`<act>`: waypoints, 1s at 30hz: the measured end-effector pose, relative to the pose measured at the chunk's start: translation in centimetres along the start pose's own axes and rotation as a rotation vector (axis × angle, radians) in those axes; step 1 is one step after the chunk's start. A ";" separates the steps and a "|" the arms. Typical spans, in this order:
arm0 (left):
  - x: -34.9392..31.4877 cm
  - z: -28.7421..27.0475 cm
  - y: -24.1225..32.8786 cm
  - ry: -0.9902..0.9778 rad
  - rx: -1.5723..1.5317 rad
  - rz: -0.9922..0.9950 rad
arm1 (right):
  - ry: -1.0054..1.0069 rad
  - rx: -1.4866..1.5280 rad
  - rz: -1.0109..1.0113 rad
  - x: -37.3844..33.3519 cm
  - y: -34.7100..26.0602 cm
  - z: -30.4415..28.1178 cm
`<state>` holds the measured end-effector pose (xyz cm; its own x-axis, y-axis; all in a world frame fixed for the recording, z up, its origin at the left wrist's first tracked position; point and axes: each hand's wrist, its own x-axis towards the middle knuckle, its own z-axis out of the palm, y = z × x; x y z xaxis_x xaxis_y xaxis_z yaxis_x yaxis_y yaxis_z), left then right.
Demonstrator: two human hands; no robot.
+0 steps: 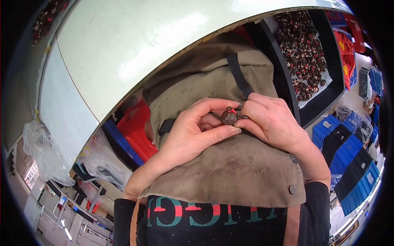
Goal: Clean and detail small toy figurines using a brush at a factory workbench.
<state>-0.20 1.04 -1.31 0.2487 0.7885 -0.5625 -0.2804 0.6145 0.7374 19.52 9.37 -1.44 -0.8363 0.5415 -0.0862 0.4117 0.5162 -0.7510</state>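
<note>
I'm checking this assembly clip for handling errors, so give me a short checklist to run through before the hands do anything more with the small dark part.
1. Part gripped by left hand: ok, thumb and forefinger close around the small dark round part.
2. Right hand engaged: ok, its fingertips pinch a thin metal piece at the part's right side.
3. Red piece on the part's top: ok, visible and not covered.
4. Metal piece seated in the part: cannot tell, the joint is too small to see.
5. Support beneath: ok, hands are over the brown apron, so a slip would likely land there.
6. Supply nearby: ok, black tray of similar dark parts sits at the upper right.
</note>
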 end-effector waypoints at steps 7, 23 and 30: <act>0.1 0.1 -0.2 0.010 -0.009 0.006 | -0.010 0.002 -0.013 -0.1 0.3 0.0; 0.3 0.6 -0.1 -0.002 -0.035 -0.011 | 0.076 0.391 0.084 0.9 -0.6 -0.2; 0.2 0.8 0.5 0.017 0.002 -0.034 | 0.163 0.206 0.332 0.1 2.2 -0.1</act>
<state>0.42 1.48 -0.70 0.2419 0.7673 -0.5939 -0.2703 0.6412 0.7182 20.36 10.62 -3.08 -0.5955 0.7625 -0.2529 0.5539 0.1617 -0.8167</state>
